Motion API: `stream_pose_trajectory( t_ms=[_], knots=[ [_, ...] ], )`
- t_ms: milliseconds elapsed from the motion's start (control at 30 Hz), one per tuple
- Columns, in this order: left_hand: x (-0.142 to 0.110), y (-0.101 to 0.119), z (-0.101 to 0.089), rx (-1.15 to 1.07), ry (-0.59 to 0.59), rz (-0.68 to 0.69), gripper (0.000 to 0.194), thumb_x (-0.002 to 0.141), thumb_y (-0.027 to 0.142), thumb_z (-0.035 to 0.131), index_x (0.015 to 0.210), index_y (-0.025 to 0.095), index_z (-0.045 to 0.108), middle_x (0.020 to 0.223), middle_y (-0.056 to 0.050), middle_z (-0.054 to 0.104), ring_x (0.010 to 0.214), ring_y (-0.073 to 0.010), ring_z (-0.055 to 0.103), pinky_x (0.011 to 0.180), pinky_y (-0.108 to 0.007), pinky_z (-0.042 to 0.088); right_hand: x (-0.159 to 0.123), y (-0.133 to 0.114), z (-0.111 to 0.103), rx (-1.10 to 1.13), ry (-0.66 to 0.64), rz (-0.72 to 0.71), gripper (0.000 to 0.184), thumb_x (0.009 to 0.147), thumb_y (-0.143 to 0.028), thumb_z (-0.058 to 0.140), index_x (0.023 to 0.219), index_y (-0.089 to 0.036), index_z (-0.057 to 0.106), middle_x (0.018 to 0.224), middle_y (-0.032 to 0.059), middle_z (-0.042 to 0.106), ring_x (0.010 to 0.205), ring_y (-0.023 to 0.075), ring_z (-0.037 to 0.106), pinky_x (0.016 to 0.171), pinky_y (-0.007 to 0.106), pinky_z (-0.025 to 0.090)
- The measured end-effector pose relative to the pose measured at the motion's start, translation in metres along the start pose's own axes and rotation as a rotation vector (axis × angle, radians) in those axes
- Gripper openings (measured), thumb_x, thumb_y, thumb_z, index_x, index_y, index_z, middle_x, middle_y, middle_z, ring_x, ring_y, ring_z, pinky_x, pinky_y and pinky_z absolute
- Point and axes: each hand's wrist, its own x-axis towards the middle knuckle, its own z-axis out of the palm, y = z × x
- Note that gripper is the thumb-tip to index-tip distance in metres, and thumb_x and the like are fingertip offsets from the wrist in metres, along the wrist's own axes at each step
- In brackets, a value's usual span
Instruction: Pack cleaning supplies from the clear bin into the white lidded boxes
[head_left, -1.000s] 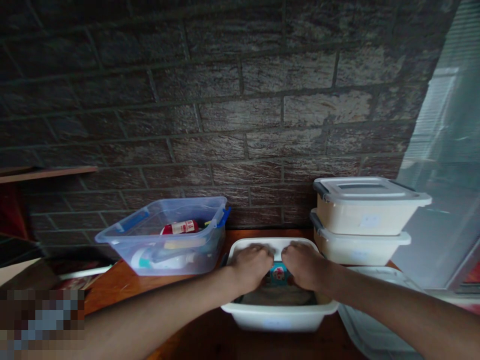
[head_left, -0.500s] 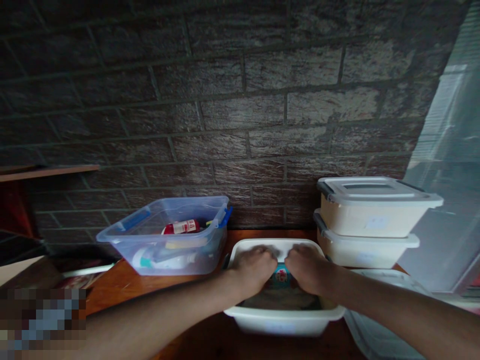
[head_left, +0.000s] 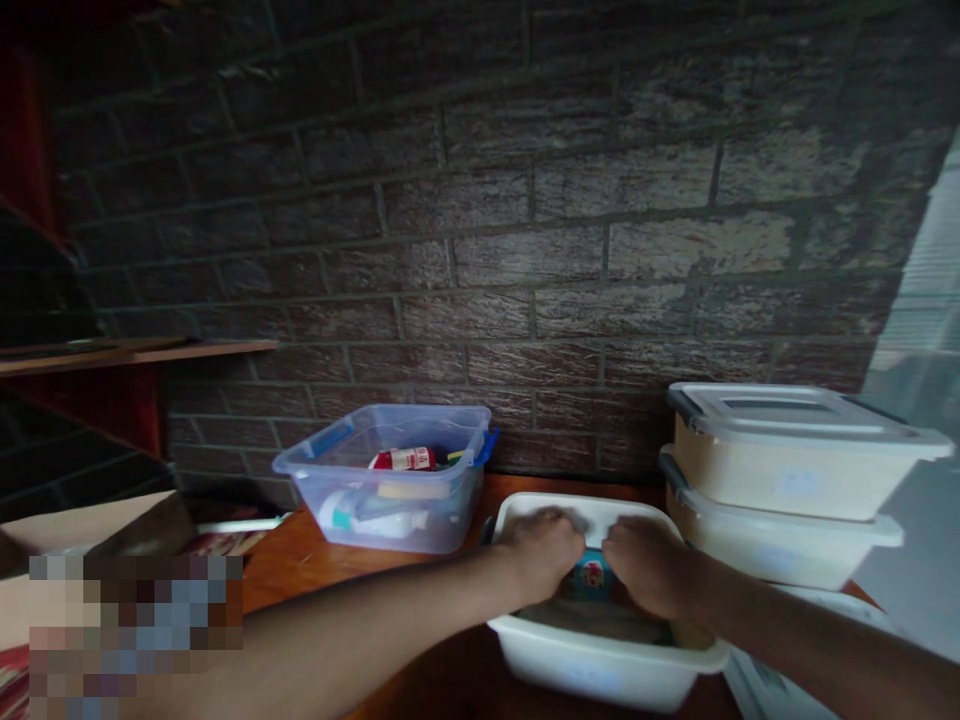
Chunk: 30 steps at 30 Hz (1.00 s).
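Note:
An open white plastic storage bin (head_left: 600,645) stands before me on the wooden table. Both of my hands reach inside it, fingers curled and knuckles up. Between them shows a turquoise packet (head_left: 592,575) with a red and white emblem. My left hand (head_left: 546,555) is closed at the packet's left side, and my right hand (head_left: 646,565) is closed at its right side. The fingertips are hidden behind the knuckles. Something brownish and dim lies lower in the bin, too dark to name.
On the left stands a clear bluish tub (head_left: 382,500) holding a red-labelled item (head_left: 405,459) and a white bottle (head_left: 386,522). Two lidded cream bins (head_left: 787,475) are stacked at right; a loose lid (head_left: 772,690) lies below them. A cardboard box (head_left: 97,525) sits far left, before the brick wall.
My view has turned left, so everything appears further right and slightly lower. Both hands stay closed in the white bin, at the turquoise packet's sides.

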Motion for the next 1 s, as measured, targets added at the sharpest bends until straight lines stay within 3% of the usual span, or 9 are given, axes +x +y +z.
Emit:
stream_pose_trajectory(
  t_ms=[133,233,333,400,533,667,800,867,1000],
  knots=[
    [-0.003,0.002,-0.008,0.072,-0.065,-0.073,0.019,0.071,0.014,0.069,0.087,0.013,0.078,0.091,-0.018,0.077,0.09,-0.0405,0.073,0.062,-0.045,0.062,0.001,0.002,0.001,0.016,0.015,0.006,0.024,0.078,-0.023,0.065,0.094,-0.009,0.077,0.097,0.0211,0.076,0.092,0.0361,0.072,0.08,0.04,0.052],
    [-0.005,0.004,-0.019,0.074,-0.092,-0.083,0.021,0.072,0.028,0.074,0.086,0.012,0.079,0.084,-0.018,0.076,0.081,-0.0399,0.074,0.056,-0.044,0.06,0.001,0.001,0.002,0.034,0.036,0.027,0.022,0.075,-0.019,0.065,0.092,-0.01,0.076,0.097,0.0201,0.076,0.091,0.036,0.072,0.077,0.039,0.051],
    [-0.013,0.002,-0.038,0.045,-0.076,-0.054,0.037,0.077,0.045,0.073,0.089,0.011,0.079,0.081,-0.02,0.076,0.074,-0.037,0.074,0.054,-0.04,0.056,-0.001,0.002,0.002,0.05,0.074,0.039,0.021,0.079,-0.016,0.061,0.094,-0.011,0.075,0.098,0.0184,0.075,0.092,0.0341,0.072,0.077,0.038,0.049],
    [-0.024,-0.005,-0.059,0.001,-0.022,-0.021,0.038,0.084,0.047,0.067,0.095,0.012,0.079,0.083,-0.018,0.077,0.077,-0.0331,0.074,0.056,-0.035,0.054,-0.002,0.002,-0.003,0.066,0.104,0.042,0.02,0.083,-0.019,0.059,0.094,-0.012,0.074,0.099,0.0176,0.074,0.092,0.0329,0.071,0.076,0.037,0.048],
    [-0.058,-0.04,-0.11,-0.128,0.169,-0.005,0.03,0.096,0.038,0.054,0.104,0.02,0.077,0.092,-0.006,0.079,0.084,-0.0187,0.073,0.07,-0.024,0.048,0.001,0.0,-0.041,0.133,0.214,0.072,0.017,0.088,-0.027,0.057,0.082,-0.017,0.069,0.088,0.0124,0.072,0.082,0.0284,0.069,0.068,0.034,0.041],
    [-0.091,-0.103,-0.143,-0.129,0.23,-0.215,0.036,0.101,0.034,0.046,0.098,0.014,0.076,0.085,-0.006,0.076,0.078,-0.0168,0.067,0.07,-0.026,0.044,0.021,-0.008,-0.103,0.221,0.328,0.062,0.035,0.095,-0.036,0.054,0.065,-0.02,0.062,0.069,0.0064,0.068,0.064,0.0195,0.064,0.058,0.03,0.03],
    [-0.109,-0.165,-0.14,-0.117,0.099,-0.465,0.032,0.1,0.031,0.051,0.096,0.009,0.073,0.089,-0.009,0.073,0.084,-0.0204,0.066,0.078,-0.032,0.049,0.066,-0.019,-0.14,0.308,0.445,0.034,0.034,0.095,-0.039,0.054,0.068,-0.02,0.062,0.067,0.0053,0.069,0.057,0.0163,0.061,0.055,0.029,0.031],
    [-0.112,-0.187,-0.13,-0.144,-0.055,-0.549,0.027,0.098,0.035,0.059,0.105,0.011,0.07,0.102,-0.008,0.071,0.091,-0.0215,0.067,0.082,-0.038,0.055,0.093,-0.026,-0.146,0.318,0.467,0.011,0.026,0.093,-0.037,0.057,0.075,-0.021,0.065,0.073,0.0057,0.072,0.063,0.0174,0.064,0.059,0.028,0.035],
    [-0.106,-0.211,-0.111,-0.252,-0.359,-0.618,0.035,0.096,0.036,0.065,0.124,0.015,0.063,0.123,-0.009,0.065,0.103,-0.0243,0.067,0.086,-0.043,0.059,0.141,-0.039,-0.145,0.34,0.482,-0.039,0.017,0.088,-0.036,0.065,0.088,-0.02,0.071,0.087,0.0076,0.076,0.076,0.0199,0.07,0.065,0.027,0.042]
  ],
)
